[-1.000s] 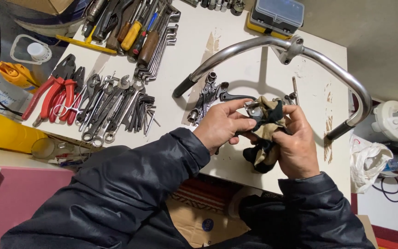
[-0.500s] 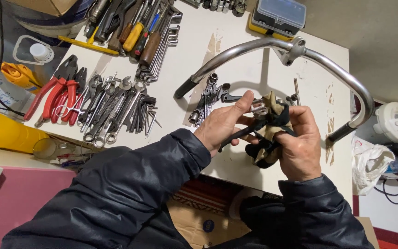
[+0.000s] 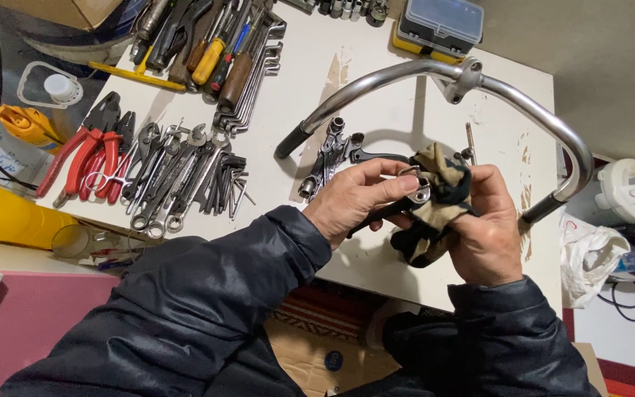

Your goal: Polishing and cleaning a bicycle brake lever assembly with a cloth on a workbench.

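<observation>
My left hand [image 3: 358, 198] grips a black brake lever [image 3: 389, 209] with a silver clamp end, held above the white table [image 3: 420, 272]. My right hand [image 3: 488, 228] holds a dirty tan and black rag [image 3: 439, 198] pressed around the lever's clamp. Both hands are close together over the table's front part. Just behind them lies a curved chrome handlebar [image 3: 420, 70] with black grip ends, and a small pile of sockets and metal parts [image 3: 328, 158].
Wrenches, hex keys and pliers with red handles [image 3: 90, 158] lie at the left. Screwdrivers [image 3: 214, 55] sit at the back left, a plastic parts box [image 3: 439, 22] at the back. A yellow container [image 3: 1, 217] and a white bag [image 3: 589, 257] flank the table.
The hands have shifted slightly; the rag has moved up around the lever's clamp end, and the black lever now sticks out lower left under my left hand.
</observation>
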